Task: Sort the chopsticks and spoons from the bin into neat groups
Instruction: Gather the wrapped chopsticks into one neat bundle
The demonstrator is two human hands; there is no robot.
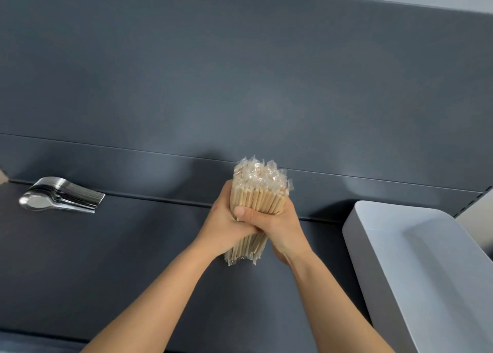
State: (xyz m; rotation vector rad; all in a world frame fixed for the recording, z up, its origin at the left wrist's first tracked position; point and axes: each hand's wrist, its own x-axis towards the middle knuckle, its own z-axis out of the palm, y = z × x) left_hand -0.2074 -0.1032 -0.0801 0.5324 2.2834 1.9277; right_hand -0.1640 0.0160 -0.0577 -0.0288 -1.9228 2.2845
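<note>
Squeezing that fat bundle of plastic-wrapped pale wooden chopsticks (258, 192) round its middle, your left hand (222, 220) and right hand (282, 226) have their fingers (246, 213) clamped on it, right thumb across the front. I'd loosen up a touch and tap the lower ends on the dark grey shelf top (133, 259) below your fingers to square them. Well left of your fingers sits the nested stack of shiny metal spoons (61, 195). On their right, the pale grey plastic bin (378, 272) shows nothing inside where I can see.

A dark grey shelf (133, 259) fills the lower part of the frame. A nested stack of metal spoons (61, 195) lies at its left, and a white bin (394, 272) sits at the right edge.
</note>
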